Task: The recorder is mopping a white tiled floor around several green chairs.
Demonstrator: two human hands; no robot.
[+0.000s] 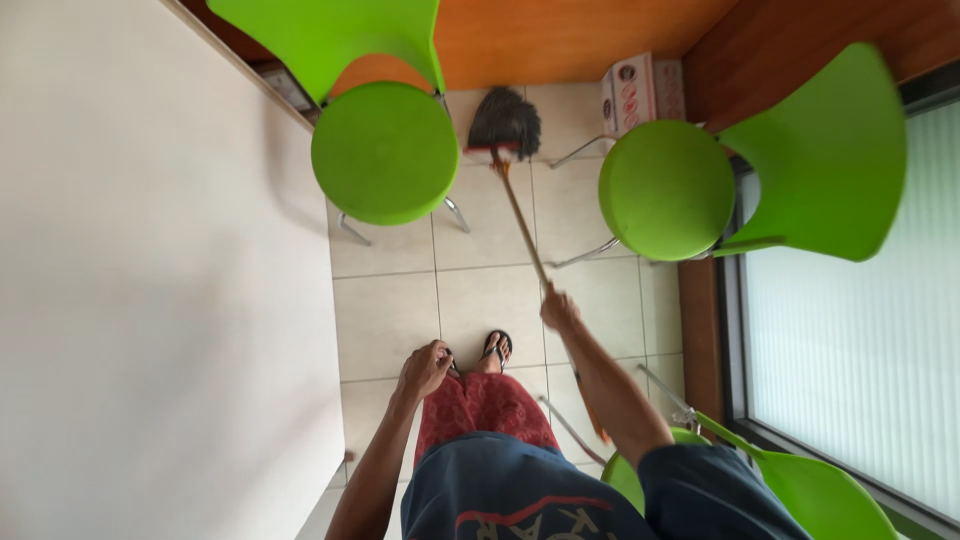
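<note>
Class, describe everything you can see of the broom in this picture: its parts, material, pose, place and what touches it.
The broom has a dark, bushy bristle head with a reddish band where it joins a long, thin, brownish stick that looks like wood. It slants from the right hand, which grips the stick, down to the pale tiled floor, where the head rests between two green chairs. The stick's lower end passes behind the forearm. The left hand does not touch it.
</note>
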